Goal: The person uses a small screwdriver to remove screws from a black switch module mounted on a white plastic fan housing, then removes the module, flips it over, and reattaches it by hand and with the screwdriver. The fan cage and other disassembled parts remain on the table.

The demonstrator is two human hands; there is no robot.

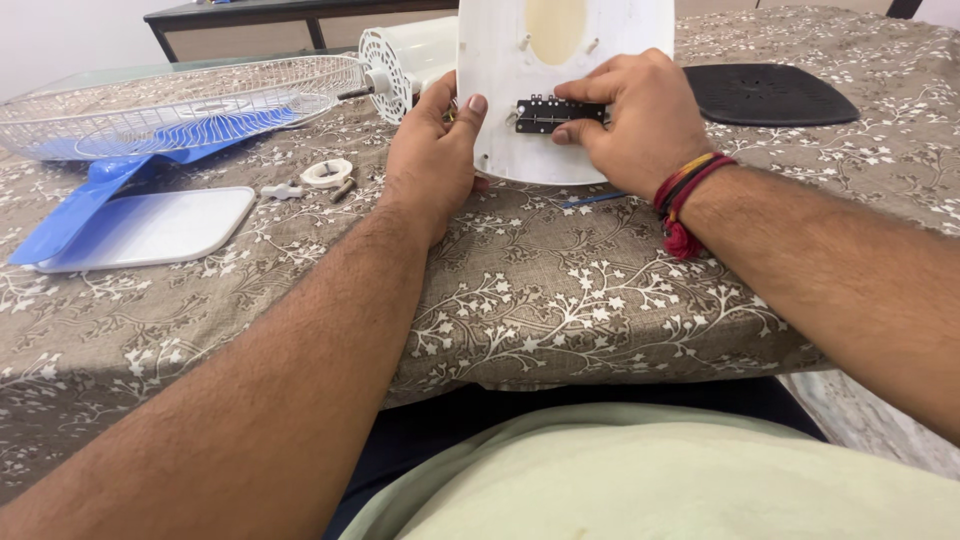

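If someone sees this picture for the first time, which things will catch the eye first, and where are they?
At top centre, the left hand steadies a white fan base stood on its edge, while the right hand presses a small black switch strip against it. At the far left lie a wire fan guard and blue fan blades on the brown floral tablecloth.

white fan base (510, 60) upright (tilted), black switch strip (545, 113) against it

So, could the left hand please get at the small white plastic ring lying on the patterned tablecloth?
Probably yes: the small white plastic ring lies uncovered just beside the left hand, which would first have to release the white panel.
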